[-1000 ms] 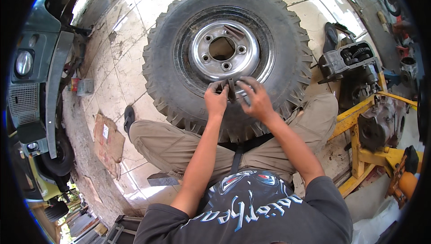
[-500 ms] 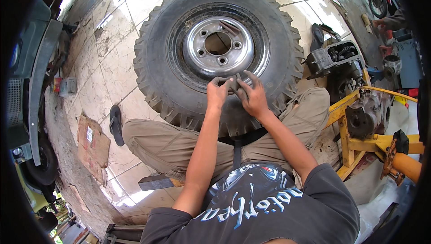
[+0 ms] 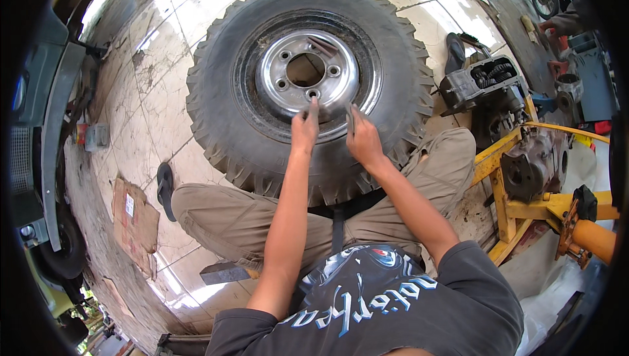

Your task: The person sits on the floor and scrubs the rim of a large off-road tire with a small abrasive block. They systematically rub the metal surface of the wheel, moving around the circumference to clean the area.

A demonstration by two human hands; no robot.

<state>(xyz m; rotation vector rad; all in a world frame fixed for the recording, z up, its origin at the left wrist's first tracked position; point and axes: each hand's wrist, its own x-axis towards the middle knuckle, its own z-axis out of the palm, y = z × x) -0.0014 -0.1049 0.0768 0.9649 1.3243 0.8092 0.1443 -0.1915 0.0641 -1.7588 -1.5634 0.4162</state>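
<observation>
A knobby off-road tyre (image 3: 216,87) lies flat before me. Inside it sits a wheel rim with a shiny metal centre (image 3: 270,71), pierced by a ring of bolt holes around a large middle hole. My left hand (image 3: 304,130) reaches over the near part of the rim, its index finger stretched out to the nearest bolt hole; the hand is slightly blurred. Just to its right, my right hand (image 3: 364,140) pinches a small folded dark-grey sheet (image 3: 350,120), which looks like sandpaper. Another dark folded piece (image 3: 323,47) rests on the far right of the metal centre.
My crossed legs (image 3: 223,218) border the tyre's near side. A gearbox housing (image 3: 481,81) and a yellow metal stand (image 3: 501,205) are on the right. Sandals (image 3: 165,189), flattened cardboard (image 3: 134,215) and a vehicle (image 3: 49,94) are on the left. Far right shows another person's hand (image 3: 553,25).
My hands have parted. The left one has moved forward, its finger now at the near bolt hole; the right one keeps the folded sheet. The view has shifted slightly.
</observation>
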